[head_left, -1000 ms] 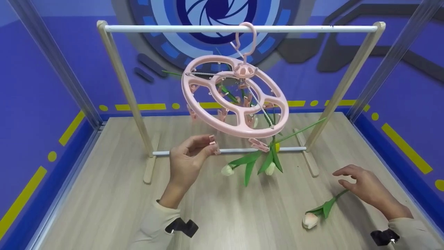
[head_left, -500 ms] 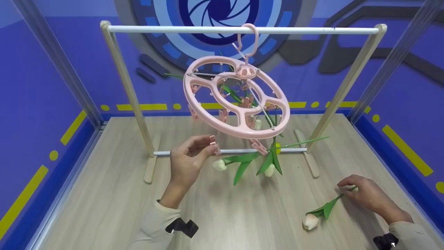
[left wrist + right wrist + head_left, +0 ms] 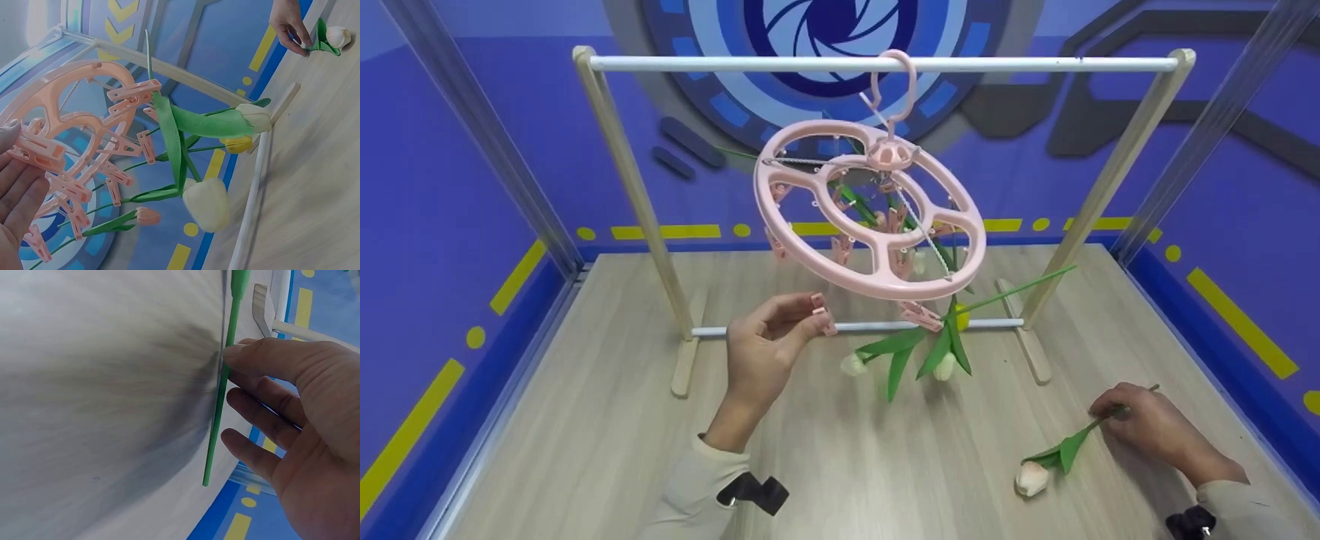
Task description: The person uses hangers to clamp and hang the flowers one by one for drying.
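My left hand (image 3: 761,345) pinches a pink clothespin (image 3: 39,151) that hangs from the low front edge of the round pink hanger (image 3: 877,283). At the right, my right hand (image 3: 1162,427) pinches the green stem of a pale tulip (image 3: 1032,478) between thumb and fingers. The bloom lies on the table, pointing toward the front. In the right wrist view the stem (image 3: 214,433) runs past the thumb, its cut end free. Another clothespin (image 3: 135,91) on the hanger grips white tulips (image 3: 207,205), which dangle bloom down.
The tilted hanger hooks over the white top bar (image 3: 735,64) of a wooden rack (image 3: 634,180). A yellow tulip (image 3: 236,144), a pink tulip (image 3: 148,216) and several more clothespins hang from it. A white lower bar (image 3: 870,325) crosses the rack near the table (image 3: 840,465).
My right hand has come down to the pale tulip and taken hold of its stem, whose end has lifted slightly. The hanging white tulips have swung. My left hand stays in place.
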A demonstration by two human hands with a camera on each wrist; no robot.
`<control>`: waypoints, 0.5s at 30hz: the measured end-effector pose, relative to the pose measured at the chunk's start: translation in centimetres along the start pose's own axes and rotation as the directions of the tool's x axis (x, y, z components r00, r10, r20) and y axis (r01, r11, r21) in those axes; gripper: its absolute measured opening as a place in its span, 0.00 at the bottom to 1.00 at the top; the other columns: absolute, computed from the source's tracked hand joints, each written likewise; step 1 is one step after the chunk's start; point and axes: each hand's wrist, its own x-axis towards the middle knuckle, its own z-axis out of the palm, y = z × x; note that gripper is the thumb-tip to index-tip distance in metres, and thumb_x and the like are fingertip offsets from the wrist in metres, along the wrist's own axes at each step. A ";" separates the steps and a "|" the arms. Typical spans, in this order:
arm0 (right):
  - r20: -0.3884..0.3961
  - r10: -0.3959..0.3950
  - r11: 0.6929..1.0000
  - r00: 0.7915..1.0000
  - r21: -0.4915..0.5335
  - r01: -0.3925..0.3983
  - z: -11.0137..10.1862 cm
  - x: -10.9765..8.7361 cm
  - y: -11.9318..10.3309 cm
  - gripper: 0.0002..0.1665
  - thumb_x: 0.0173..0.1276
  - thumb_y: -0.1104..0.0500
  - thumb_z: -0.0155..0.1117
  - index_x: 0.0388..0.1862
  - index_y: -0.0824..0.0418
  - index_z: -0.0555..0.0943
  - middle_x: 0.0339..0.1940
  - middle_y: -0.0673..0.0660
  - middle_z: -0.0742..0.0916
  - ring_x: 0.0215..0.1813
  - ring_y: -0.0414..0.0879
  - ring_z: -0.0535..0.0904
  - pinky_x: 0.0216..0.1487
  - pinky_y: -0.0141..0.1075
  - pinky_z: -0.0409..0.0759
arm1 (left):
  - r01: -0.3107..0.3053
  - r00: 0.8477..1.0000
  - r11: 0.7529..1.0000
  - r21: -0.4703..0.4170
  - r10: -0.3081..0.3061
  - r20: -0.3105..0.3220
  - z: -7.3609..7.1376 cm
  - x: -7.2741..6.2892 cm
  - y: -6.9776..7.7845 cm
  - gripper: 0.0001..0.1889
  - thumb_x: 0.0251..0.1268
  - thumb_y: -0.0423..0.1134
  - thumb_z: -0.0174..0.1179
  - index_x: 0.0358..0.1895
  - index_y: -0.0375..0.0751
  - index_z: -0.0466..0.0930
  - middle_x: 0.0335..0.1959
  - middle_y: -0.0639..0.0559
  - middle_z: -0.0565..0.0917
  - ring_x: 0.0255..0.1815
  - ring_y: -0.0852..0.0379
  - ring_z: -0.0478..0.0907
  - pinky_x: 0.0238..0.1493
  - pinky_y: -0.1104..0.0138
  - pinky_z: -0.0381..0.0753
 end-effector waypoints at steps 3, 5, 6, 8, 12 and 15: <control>0.005 -0.003 1.000 1.000 -0.003 0.003 0.1 0.0 0.0 0.14 0.56 0.74 0.75 0.36 0.57 0.89 0.35 0.47 0.86 0.38 0.45 0.84 0.39 0.41 0.84 | 0.008 1.000 1.000 0.007 -0.008 0.001 0.0 0.0 0.1 0.12 0.65 0.30 0.76 0.50 0.35 0.89 0.45 0.51 0.92 0.42 0.51 0.90 0.46 0.61 0.91; 0.008 0.011 1.000 1.000 0.000 -0.011 0.2 0.0 -0.1 0.14 0.57 0.74 0.76 0.34 0.56 0.89 0.34 0.46 0.85 0.37 0.42 0.82 0.37 0.39 0.84 | 0.014 1.000 1.000 0.011 -0.014 0.001 -0.1 -0.1 0.1 0.12 0.64 0.30 0.76 0.50 0.35 0.89 0.45 0.51 0.92 0.43 0.50 0.90 0.47 0.61 0.91; 0.012 0.023 1.000 1.000 0.006 -0.023 0.3 0.0 -0.1 0.14 0.57 0.73 0.76 0.34 0.55 0.89 0.34 0.46 0.85 0.36 0.41 0.82 0.37 0.38 0.84 | 0.017 1.000 1.000 0.012 -0.017 0.001 -0.1 -0.1 0.2 0.13 0.64 0.30 0.76 0.50 0.35 0.89 0.45 0.52 0.92 0.43 0.50 0.90 0.47 0.61 0.90; 0.023 0.052 0.998 0.998 0.018 -0.052 0.3 0.0 -0.3 0.13 0.58 0.72 0.77 0.33 0.54 0.88 0.34 0.45 0.84 0.36 0.39 0.81 0.36 0.36 0.83 | 0.019 1.000 1.000 0.010 -0.019 0.002 -0.1 -0.1 0.2 0.13 0.64 0.30 0.76 0.50 0.35 0.89 0.45 0.52 0.92 0.44 0.50 0.90 0.48 0.61 0.90; 0.052 0.089 0.995 0.995 0.038 -0.091 0.3 0.0 -0.3 0.12 0.59 0.71 0.78 0.33 0.54 0.88 0.33 0.46 0.85 0.36 0.39 0.80 0.36 0.34 0.82 | 0.021 1.000 1.000 0.003 -0.021 0.006 -0.1 -0.1 0.2 0.13 0.64 0.30 0.76 0.50 0.35 0.89 0.46 0.52 0.92 0.44 0.50 0.90 0.49 0.61 0.90; 0.056 0.085 0.995 0.995 0.047 -0.087 0.2 -0.2 -0.1 0.12 0.59 0.71 0.78 0.33 0.55 0.87 0.33 0.46 0.85 0.35 0.38 0.80 0.35 0.34 0.82 | 0.022 1.000 1.000 0.005 -0.022 0.010 -0.1 -0.2 0.2 0.13 0.64 0.31 0.76 0.50 0.35 0.89 0.46 0.52 0.92 0.45 0.50 0.90 0.49 0.61 0.90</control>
